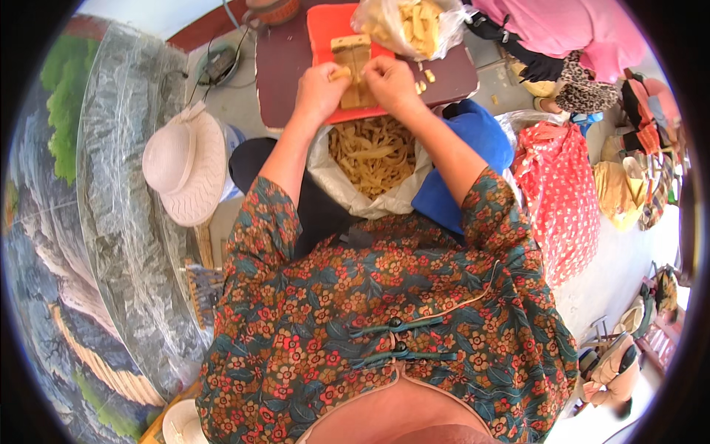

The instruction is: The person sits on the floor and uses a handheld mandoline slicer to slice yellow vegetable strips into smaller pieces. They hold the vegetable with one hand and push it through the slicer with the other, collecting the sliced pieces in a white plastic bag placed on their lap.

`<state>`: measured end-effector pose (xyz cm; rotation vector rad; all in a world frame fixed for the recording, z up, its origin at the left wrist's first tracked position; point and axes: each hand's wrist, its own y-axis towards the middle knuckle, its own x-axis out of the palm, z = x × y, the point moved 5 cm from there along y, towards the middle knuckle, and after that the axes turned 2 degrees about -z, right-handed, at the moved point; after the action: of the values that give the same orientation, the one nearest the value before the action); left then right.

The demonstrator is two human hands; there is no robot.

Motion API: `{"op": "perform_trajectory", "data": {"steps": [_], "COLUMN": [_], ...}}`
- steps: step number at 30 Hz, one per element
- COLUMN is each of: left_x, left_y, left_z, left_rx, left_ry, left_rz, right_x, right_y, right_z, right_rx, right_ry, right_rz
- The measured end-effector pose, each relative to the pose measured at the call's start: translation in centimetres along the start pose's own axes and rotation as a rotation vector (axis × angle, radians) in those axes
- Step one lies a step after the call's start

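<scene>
My left hand pinches a small pale yellow rolled piece over the left edge of a wooden board. Opposite it, my right hand has its fingertips drawn together at the board's right side; whether something thin is between them I cannot tell. A lighter strip with dark holes crosses the board's far end. Beneath lies a red cutting board. Between my knees an open white sack holds many yellowish-brown dried strips.
A clear plastic bag of yellow strips rests on the dark red table, with several small pieces nearby. A clay pot stands behind. Left is a pale sun hat. Several people sit at right, one in a pink top.
</scene>
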<state>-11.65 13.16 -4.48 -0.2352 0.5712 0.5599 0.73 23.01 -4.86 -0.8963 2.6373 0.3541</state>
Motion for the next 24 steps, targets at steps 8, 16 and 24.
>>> {"op": "perform_trajectory", "data": {"steps": [8,16,24], "left_x": [-1.0,0.0,-0.1], "left_y": [-3.9,-6.8,-8.1], "left_z": [-0.9,-1.5,1.4], "left_rx": [-0.241,-0.354,-0.250], "left_ry": [-0.281,-1.490,-1.695], "left_rz": [-0.037,-0.233,-0.206], "right_x": [-3.8,-12.4,-7.2], "right_y": [-2.9,-0.3,-2.2], "right_z": [0.7,-9.2,-6.1], "right_rx": [0.095,-0.410,-0.042], "right_ry": [0.229,0.145,0.138], "right_rz": [0.011,0.452,-0.185]}}
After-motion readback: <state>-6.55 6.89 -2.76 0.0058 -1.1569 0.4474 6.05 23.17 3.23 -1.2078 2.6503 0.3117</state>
